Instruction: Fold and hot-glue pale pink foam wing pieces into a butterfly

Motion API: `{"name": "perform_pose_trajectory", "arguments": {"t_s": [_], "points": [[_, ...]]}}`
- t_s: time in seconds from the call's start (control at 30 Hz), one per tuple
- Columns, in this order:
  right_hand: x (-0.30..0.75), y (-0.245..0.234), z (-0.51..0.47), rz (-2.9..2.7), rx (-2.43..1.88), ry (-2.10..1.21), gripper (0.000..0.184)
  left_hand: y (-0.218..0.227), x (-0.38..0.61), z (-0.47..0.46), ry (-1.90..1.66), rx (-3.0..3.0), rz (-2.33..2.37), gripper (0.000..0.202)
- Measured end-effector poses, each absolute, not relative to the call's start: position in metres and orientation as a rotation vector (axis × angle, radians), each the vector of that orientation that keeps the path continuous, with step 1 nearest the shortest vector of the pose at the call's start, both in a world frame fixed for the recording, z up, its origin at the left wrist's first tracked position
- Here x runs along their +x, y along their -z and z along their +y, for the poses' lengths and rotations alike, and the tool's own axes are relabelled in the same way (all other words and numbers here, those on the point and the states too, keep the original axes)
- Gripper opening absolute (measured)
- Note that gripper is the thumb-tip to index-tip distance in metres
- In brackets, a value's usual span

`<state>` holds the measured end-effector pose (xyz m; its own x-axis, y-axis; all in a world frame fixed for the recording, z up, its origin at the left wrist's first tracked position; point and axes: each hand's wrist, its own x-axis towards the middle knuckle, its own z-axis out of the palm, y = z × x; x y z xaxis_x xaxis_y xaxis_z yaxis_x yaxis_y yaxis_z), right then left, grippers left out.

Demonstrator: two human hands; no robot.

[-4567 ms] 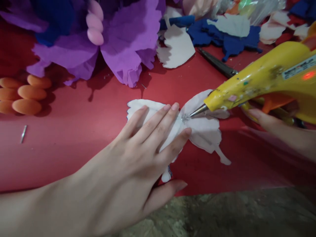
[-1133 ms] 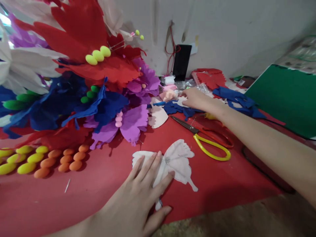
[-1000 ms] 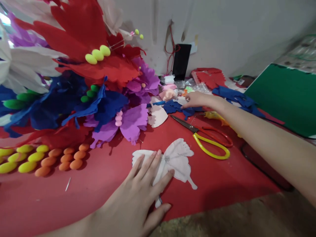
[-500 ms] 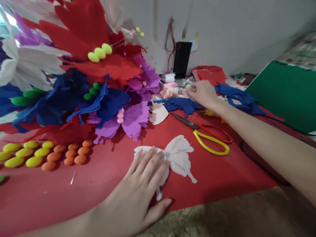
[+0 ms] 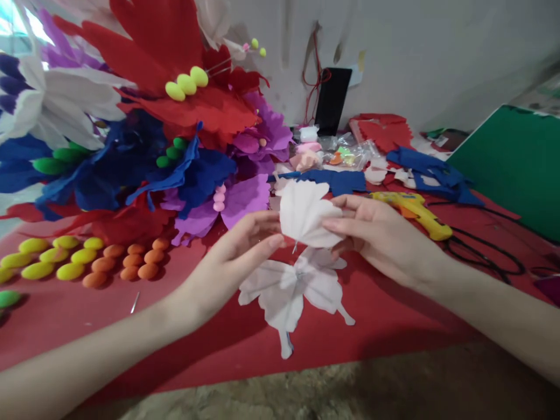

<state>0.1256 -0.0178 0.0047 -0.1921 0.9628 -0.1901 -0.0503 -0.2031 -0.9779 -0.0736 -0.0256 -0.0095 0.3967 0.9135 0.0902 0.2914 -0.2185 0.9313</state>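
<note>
A white crepe-paper butterfly shape [image 5: 294,290] lies flat on the red table cover [image 5: 394,326]. Just above it I hold a separate white paper wing piece [image 5: 304,213] between both hands. My left hand [image 5: 238,254] pinches the piece's left lower edge with thumb and forefinger. My right hand [image 5: 378,236] grips its right side, fingers curled round it. The piece hangs a little above the butterfly's middle.
A yellow glue gun [image 5: 413,210] lies right of my right hand with its black cord [image 5: 485,254]. A heap of red, blue, purple and white paper flowers [image 5: 166,140] fills the left. Orange and yellow foam ovals [image 5: 87,262] lie front left. Blue and red paper scraps [image 5: 420,166], a green sheet [image 5: 516,163].
My right hand came back from the far scraps with a white wing piece. My left hand lifted off the butterfly and took the piece's other side. The glue gun now lies on the table.
</note>
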Motion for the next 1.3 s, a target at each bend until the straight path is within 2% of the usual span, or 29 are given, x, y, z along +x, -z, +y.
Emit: {"name": "perform_pose_trajectory", "arguments": {"t_s": [0.13, 0.23, 0.3, 0.5, 0.67, 1.03, 1.3], "points": [[0.124, 0.005, -0.03, -1.075, -1.242, -1.646, 0.045, 0.005, -0.063, -0.013, -0.909, 1.603, 1.048, 0.038], [0.129, 0.012, -0.036, -1.109, -1.25, -1.666, 0.049, 0.003, -0.058, -0.007, -0.898, 1.664, 1.015, 0.021], [0.134, 0.017, -0.04, -1.177, -1.267, -1.646, 0.046, 0.003, -0.056, -0.003, -0.864, 1.744, 0.987, 0.01], [0.147, 0.024, -0.056, -1.497, -1.426, -1.448, 0.024, 0.011, -0.054, 0.003, -0.738, 1.856, 0.955, 0.01], [0.148, 0.023, -0.067, -1.684, -1.475, -1.262, 0.015, 0.017, -0.052, 0.006, -0.653, 1.89, 0.951, 0.006], [0.148, 0.029, -0.07, -1.861, -1.453, -1.203, 0.014, 0.025, -0.049, 0.01, -0.625, 2.12, 0.927, 0.007], [0.151, 0.036, -0.07, -1.842, -1.514, -1.317, 0.02, 0.028, -0.048, 0.013, -0.56, 2.2, 0.917, 0.011]]}}
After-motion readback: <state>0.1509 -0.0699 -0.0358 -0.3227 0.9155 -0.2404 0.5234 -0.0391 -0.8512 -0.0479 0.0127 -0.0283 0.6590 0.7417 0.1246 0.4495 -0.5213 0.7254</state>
